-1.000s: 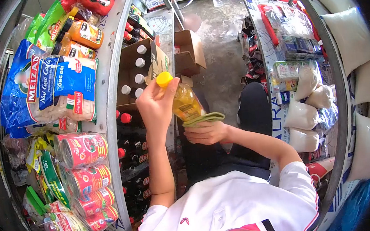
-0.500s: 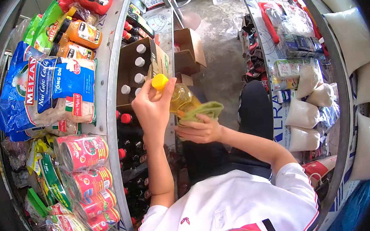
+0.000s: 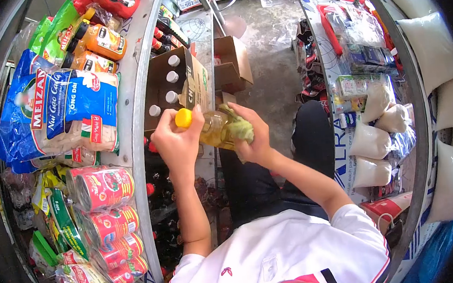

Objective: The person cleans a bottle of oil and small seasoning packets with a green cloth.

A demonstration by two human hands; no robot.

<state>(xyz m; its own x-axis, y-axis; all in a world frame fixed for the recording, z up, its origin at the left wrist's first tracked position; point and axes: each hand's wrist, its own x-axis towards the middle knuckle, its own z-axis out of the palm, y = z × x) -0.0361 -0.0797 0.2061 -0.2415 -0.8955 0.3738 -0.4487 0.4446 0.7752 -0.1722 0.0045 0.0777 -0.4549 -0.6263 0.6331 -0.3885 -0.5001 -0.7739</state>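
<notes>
A clear bottle of yellow liquid point(image 3: 214, 127) with a yellow cap point(image 3: 183, 118) lies tilted between my hands, its cap end to the left. My left hand point(image 3: 177, 140) grips it at the neck, thumb and fingers on either side just below the cap. Around the body of the bottle, my right hand point(image 3: 253, 134) presses a green cloth point(image 3: 240, 128) against its far end. Part of the bottle's base is hidden by the cloth and fingers.
Left of me, a metal shelf point(image 3: 131, 96) carries pasta bags point(image 3: 73, 109) and wrapped cans point(image 3: 106, 188). An open carton point(image 3: 194, 82) of white-capped bottles stands beyond my left hand. Dark bottles with red caps are below it. White filled bags point(image 3: 369, 140) lie on the right shelf.
The bottle has moved slightly left and lies flatter. My right hand has swung up and forward with the cloth, now wrapping it round the bottle's body. My left hand has shifted left and down.
</notes>
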